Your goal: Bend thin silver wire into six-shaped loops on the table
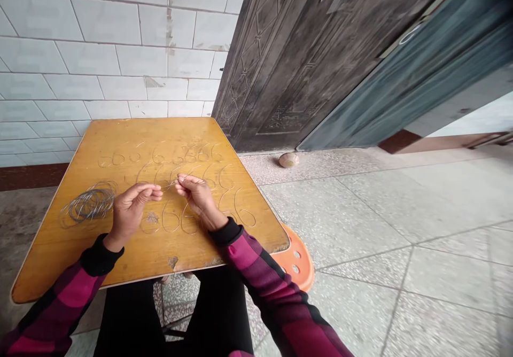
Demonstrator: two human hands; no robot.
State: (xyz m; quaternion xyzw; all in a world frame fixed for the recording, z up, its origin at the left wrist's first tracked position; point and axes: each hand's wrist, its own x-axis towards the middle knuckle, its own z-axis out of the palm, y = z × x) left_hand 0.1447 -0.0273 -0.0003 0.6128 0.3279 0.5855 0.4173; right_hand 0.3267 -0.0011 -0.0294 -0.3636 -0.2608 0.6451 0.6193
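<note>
Both my hands are over a yellow wooden table (120, 266), pinching a thin piece of wire (168, 184) between them. My left hand (134, 204) closes thumb and fingertips at the wire's left side. Opposite it, my right hand (197, 195) pinches the other side. Beside my left hand lies a tangled bundle of grey wire loops (88, 204). Wires bent into shapes like a figure six (170, 222) lie in rows on the tabletop, beyond and around my hands. Some of these are partly hidden by my right hand and wrist.
An orange stool (300, 258) with holes stands under the table's right corner. White wall tiles (96, 20) rise behind the table. A dark carved door (288, 79) and a blue-green curtain (385, 90) are at the right. A roundish object (288, 160) rests on the floor near the door.
</note>
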